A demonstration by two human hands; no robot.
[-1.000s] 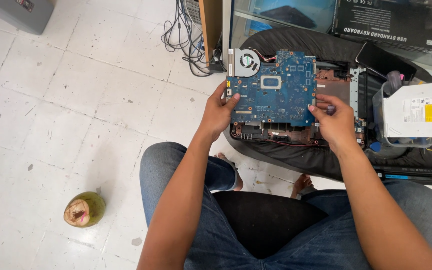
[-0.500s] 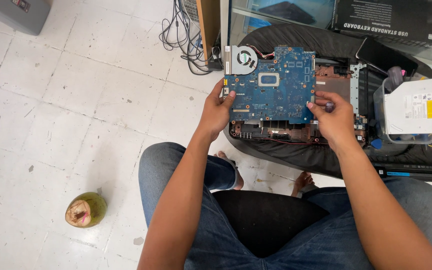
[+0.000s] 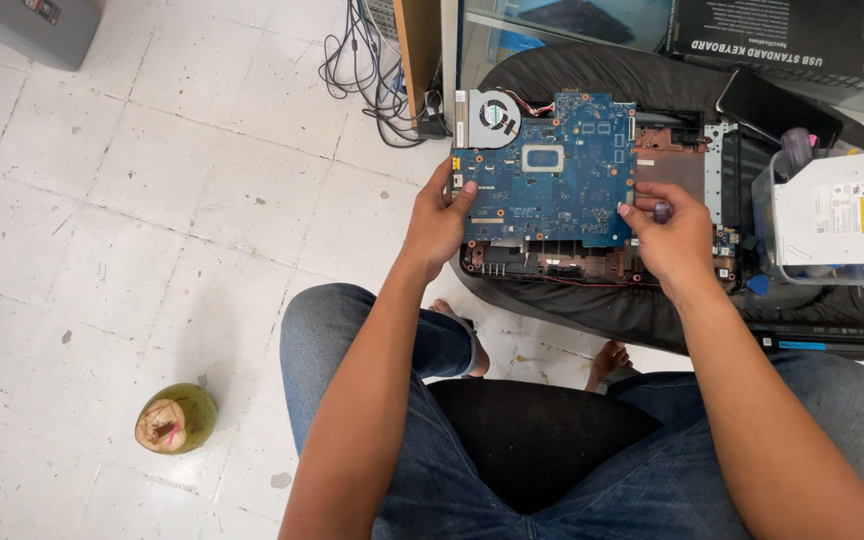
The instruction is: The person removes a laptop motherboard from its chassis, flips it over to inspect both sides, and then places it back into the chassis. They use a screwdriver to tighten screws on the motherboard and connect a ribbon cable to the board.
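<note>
Blue motherboard (image 3: 552,170) gripped by both hands — left hand (image 3: 439,222), right hand (image 3: 674,235) — lifted off the laptop base (image 3: 592,265), fan (image 3: 492,115) not yet detached.

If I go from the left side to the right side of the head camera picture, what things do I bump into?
Green coconut → left hand → blue circuit board → right hand → clear plastic tub

- Blue circuit board (image 3: 552,180) with fan (image 3: 492,115) at 10 o'clock; left hand (image 3: 437,225) grips its 9 o'clock edge, right hand (image 3: 677,235) its 3 o'clock edge.
- Laptop base (image 3: 592,265) beneath, on black cushion (image 3: 592,305).
- Cut green coconut (image 3: 176,419) on tiled floor (image 3: 152,200), 8 o'clock.
</note>
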